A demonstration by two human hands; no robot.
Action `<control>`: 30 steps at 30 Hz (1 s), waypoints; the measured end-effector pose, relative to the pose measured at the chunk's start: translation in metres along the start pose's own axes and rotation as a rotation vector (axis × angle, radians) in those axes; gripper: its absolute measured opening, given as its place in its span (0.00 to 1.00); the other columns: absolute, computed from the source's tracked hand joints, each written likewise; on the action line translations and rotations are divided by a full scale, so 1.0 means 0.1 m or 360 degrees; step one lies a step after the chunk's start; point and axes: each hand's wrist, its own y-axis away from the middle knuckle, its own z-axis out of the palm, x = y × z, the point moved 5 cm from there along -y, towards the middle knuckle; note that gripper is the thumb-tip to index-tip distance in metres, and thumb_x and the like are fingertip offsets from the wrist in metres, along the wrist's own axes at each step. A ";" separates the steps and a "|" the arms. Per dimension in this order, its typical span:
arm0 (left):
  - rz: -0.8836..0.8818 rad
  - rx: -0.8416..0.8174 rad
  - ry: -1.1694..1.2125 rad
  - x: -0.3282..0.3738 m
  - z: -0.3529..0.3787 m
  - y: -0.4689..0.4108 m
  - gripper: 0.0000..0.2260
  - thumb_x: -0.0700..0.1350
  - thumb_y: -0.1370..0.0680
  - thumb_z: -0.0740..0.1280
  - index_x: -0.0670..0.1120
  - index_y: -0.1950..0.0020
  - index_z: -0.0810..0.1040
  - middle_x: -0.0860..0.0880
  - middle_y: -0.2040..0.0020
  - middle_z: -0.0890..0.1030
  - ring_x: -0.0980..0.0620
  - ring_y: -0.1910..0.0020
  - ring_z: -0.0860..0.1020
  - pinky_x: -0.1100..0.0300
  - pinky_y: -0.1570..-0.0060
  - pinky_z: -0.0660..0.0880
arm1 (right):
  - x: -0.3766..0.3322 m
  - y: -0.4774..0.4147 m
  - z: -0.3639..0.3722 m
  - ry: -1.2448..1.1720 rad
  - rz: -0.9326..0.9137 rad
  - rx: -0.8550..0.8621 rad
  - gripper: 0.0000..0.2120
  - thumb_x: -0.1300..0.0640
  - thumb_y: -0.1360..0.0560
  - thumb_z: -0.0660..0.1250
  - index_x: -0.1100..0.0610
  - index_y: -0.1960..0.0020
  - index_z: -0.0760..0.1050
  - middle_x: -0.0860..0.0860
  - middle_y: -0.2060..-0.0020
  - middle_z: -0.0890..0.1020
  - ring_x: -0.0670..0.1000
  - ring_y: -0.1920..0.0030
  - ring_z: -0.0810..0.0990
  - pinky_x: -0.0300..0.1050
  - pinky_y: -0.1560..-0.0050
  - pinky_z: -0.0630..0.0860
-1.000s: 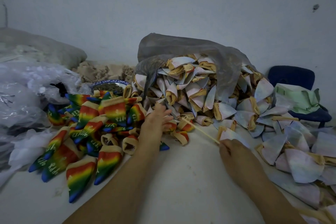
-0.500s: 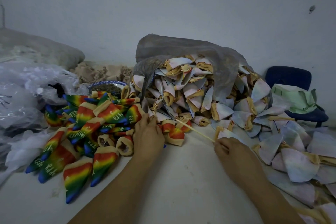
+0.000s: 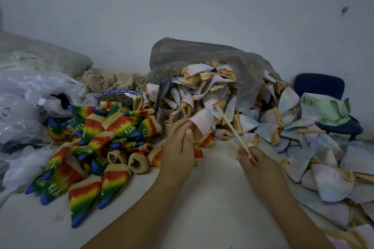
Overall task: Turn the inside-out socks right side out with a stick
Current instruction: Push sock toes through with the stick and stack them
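Pale inside-out sock [image 3: 202, 120] held up, thin wooden stick [image 3: 232, 130] slanting just beside it.

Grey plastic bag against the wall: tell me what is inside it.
The grey plastic bag holds pale inside-out socks with tan cuffs, spilling from its mouth. What lies deeper is covered by the cloudy plastic.

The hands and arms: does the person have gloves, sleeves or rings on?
No gloves. The left hand and the right hand are bare, and no ring shows on the fingers, though the right hand is a little blurred. The left forearm and the right forearm are bare too: no sleeve, watch or bracelet is in view. The left thumbnail looks short and plain.
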 end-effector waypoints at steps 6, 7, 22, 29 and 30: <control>0.0105 -0.0485 -0.0041 0.09 0.28 0.13 0.15 0.41 0.16 0.59 0.46 0.31 0.75 0.63 0.35 0.71 0.75 0.36 0.65 0.76 0.35 0.61 | -0.27 0.07 0.02 -0.0411 -0.0170 0.0064 0.07 0.39 0.28 0.63 0.36 0.51 0.71 0.40 0.53 0.75 0.32 0.53 0.74 0.29 0.61 0.69; 0.0135 -0.0551 -0.0001 0.13 0.31 0.15 0.15 0.41 0.17 0.59 0.46 0.30 0.75 0.66 0.36 0.70 0.77 0.36 0.64 0.79 0.36 0.59 | -0.29 0.08 0.04 -0.0426 -0.0186 0.0028 0.09 0.37 0.30 0.63 0.34 0.50 0.70 0.38 0.51 0.75 0.31 0.50 0.72 0.28 0.59 0.69; -0.0115 -0.0654 0.0427 0.22 0.36 0.24 0.10 0.42 0.18 0.63 0.54 0.42 0.81 0.56 0.41 0.77 0.59 0.42 0.78 0.63 0.49 0.79 | -0.26 0.07 0.00 -0.0458 -0.0201 0.0070 0.09 0.53 0.21 0.62 0.41 0.58 0.71 0.43 0.62 0.79 0.33 0.59 0.74 0.24 0.64 0.68; -0.0444 -0.0576 0.0522 0.14 0.41 0.25 0.12 0.46 0.21 0.69 0.65 0.45 0.77 0.59 0.43 0.77 0.65 0.50 0.79 0.68 0.60 0.78 | -0.30 0.08 0.07 -0.0477 -0.0227 0.0086 0.05 0.52 0.22 0.63 0.46 0.56 0.75 0.44 0.63 0.80 0.35 0.59 0.76 0.24 0.63 0.68; -0.0437 -0.0556 0.0502 0.13 0.39 0.23 0.12 0.46 0.20 0.67 0.65 0.46 0.79 0.60 0.47 0.79 0.65 0.53 0.79 0.69 0.61 0.76 | -0.30 0.08 0.08 -0.0486 -0.0239 0.0082 0.05 0.51 0.22 0.63 0.46 0.56 0.75 0.45 0.63 0.80 0.36 0.59 0.76 0.25 0.62 0.69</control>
